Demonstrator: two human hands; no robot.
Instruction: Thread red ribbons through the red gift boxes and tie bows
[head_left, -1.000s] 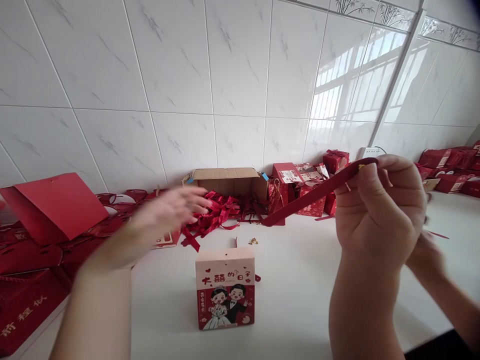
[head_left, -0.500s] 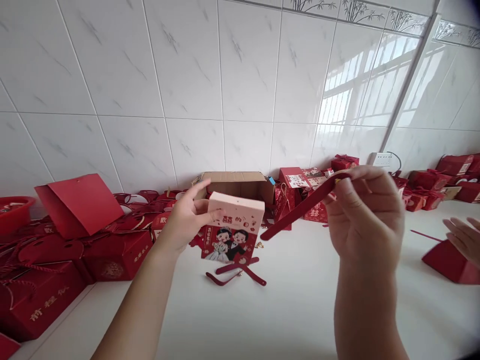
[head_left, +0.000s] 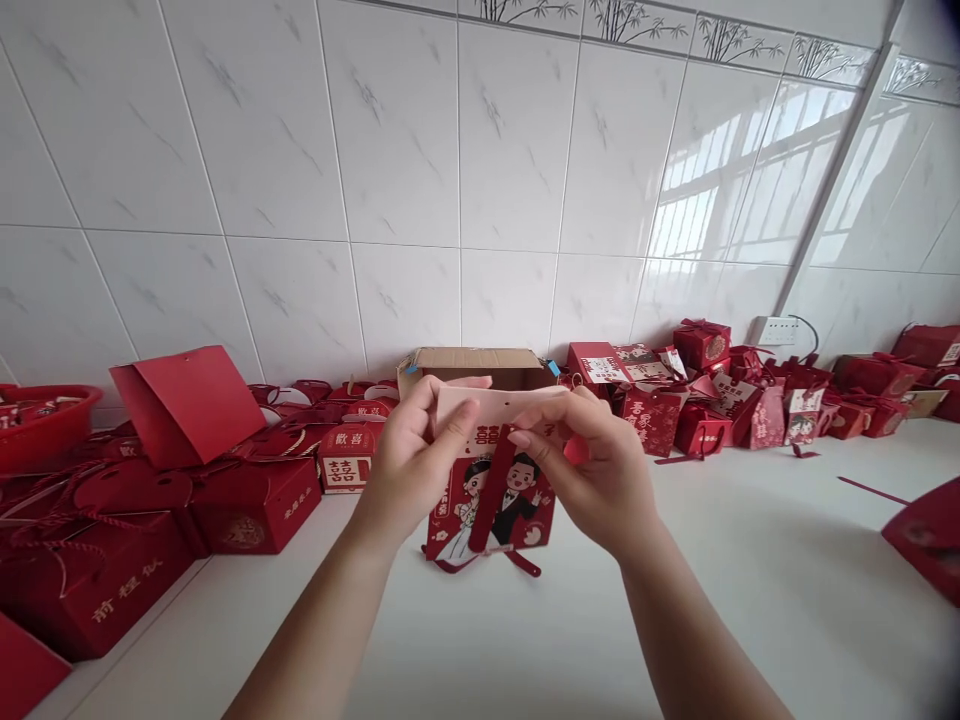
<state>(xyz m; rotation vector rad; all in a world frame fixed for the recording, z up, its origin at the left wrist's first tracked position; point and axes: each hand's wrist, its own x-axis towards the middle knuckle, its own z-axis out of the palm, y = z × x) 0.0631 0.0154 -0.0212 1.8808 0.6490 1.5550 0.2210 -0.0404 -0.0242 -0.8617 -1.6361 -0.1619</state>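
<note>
A small pink-and-red gift box point(head_left: 532, 522) printed with a cartoon bride and groom is raised above the white table. My left hand point(head_left: 420, 450) is closed on its upper left side, thumb in front and fingers behind. A dark red strap point(head_left: 490, 502) hangs aslant over the printed front. Its upper end is pinched between the thumb and fingers of my right hand point(head_left: 592, 460), at the box's upper right. Below the box, loose red straps point(head_left: 523, 564) lie on the table, partly hidden by it.
An open cardboard carton point(head_left: 480, 358) stands against the tiled wall. Red gift boxes point(head_left: 255, 505) crowd the left side, near a red basin point(head_left: 52, 430). More red boxes point(head_left: 701, 345) line the back right, by a power strip point(head_left: 774, 330). A red piece point(head_left: 926, 535) is at the right edge.
My right hand has brought the strap leftward onto the box front. The box has shifted slightly right with my left hand. Another person's hand at the right edge is out of view now.
</note>
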